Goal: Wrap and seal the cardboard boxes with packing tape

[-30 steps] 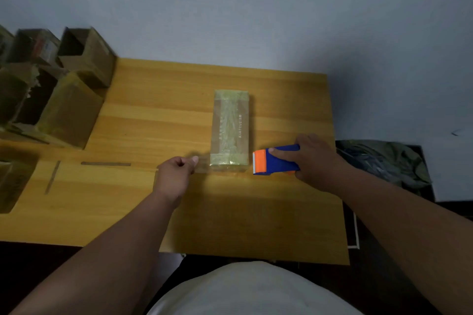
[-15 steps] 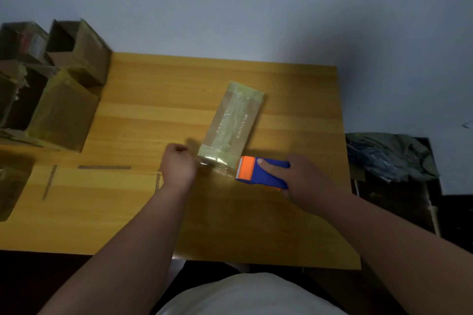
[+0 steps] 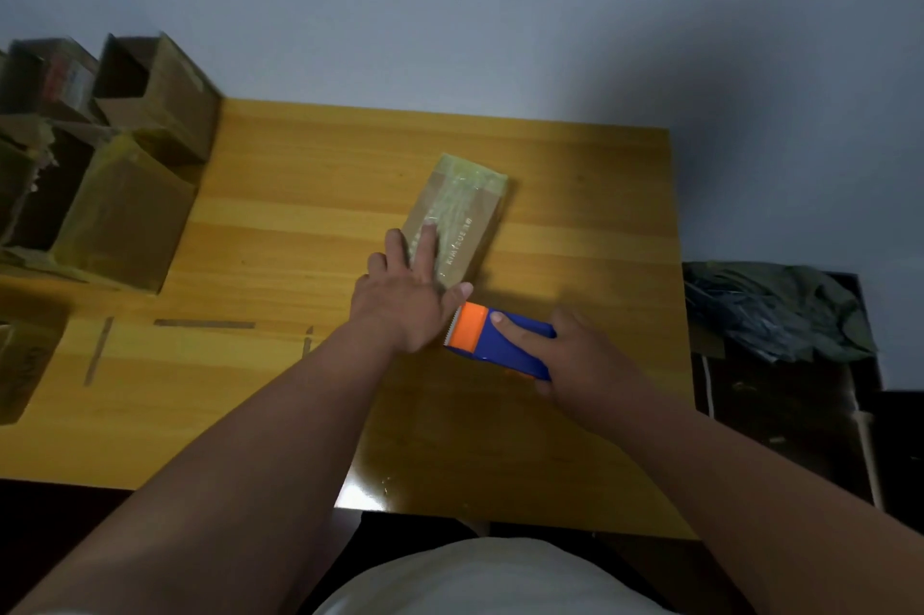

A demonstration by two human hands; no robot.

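Observation:
A long flat cardboard box (image 3: 462, 214) wrapped in clear tape lies tilted on the wooden table (image 3: 310, 164), its far end pointing up and right. My left hand (image 3: 407, 292) lies flat with spread fingers on the box's near end, pressing it down. My right hand (image 3: 575, 349) grips a blue tape dispenser with an orange head (image 3: 495, 339). The dispenser's toothed edge sits just at the near end of the box, beside my left thumb.
Several open brown cardboard boxes (image 3: 125, 194) are stacked at the table's left side. Loose tape strips (image 3: 205, 324) stick to the tabletop at the left. A dark bin with crumpled material (image 3: 770, 314) stands right of the table. The wall is close behind.
The box has turned so its far end points right. My left hand has let go of the tape end and moved onto the box, palm flat. The dispenser stays at the box's near end.

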